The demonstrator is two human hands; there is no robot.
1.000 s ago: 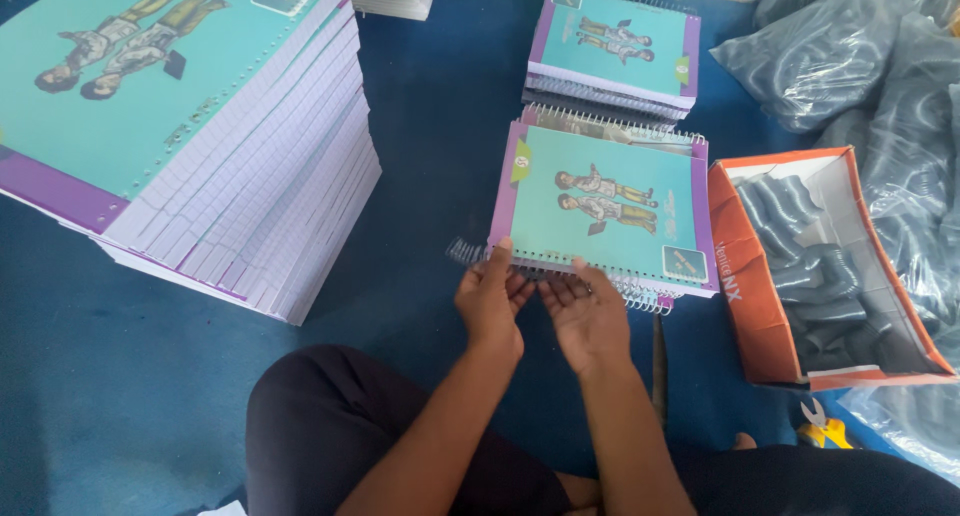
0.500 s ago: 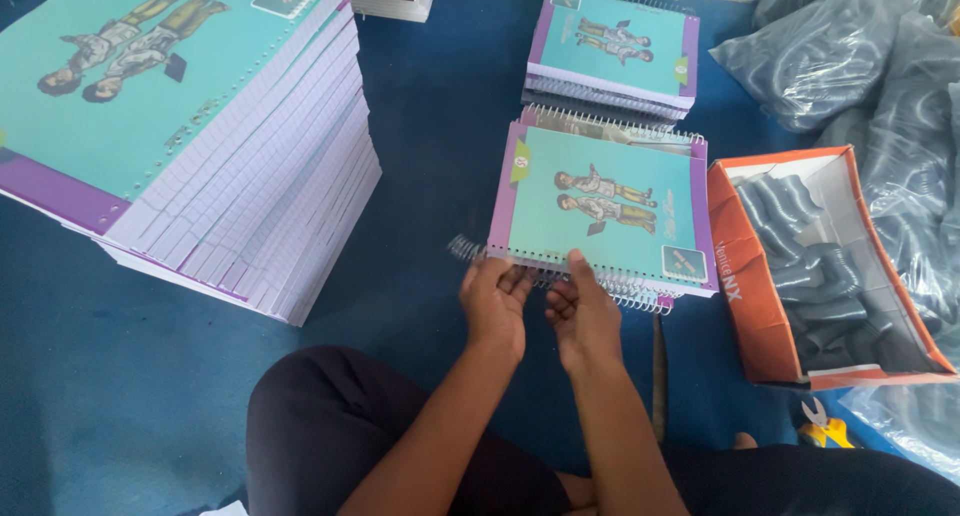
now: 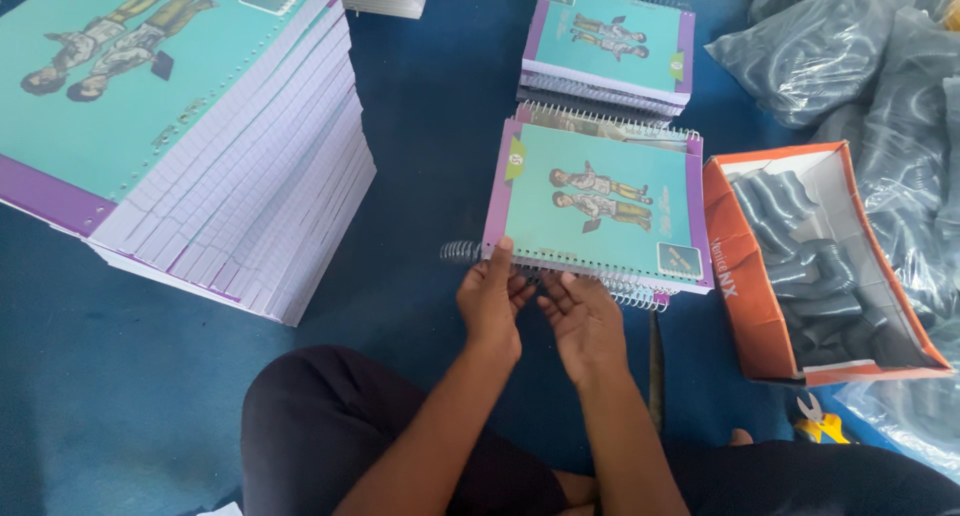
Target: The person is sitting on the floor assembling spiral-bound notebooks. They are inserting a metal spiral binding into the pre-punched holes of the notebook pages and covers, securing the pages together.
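Orange-and-white open carton [image 3: 742,276] at right, on blue floor, holding grey spiral coils. Clear plastic bags [image 3: 850,46] of grey coils behind and beside it.

Bare forearms, dark trousers [image 3: 330,426]

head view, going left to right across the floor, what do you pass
tall stack of loose notebooks → left hand → right hand on the wire spiral of the teal notebook → orange box of grey spirals → grey plastic bags
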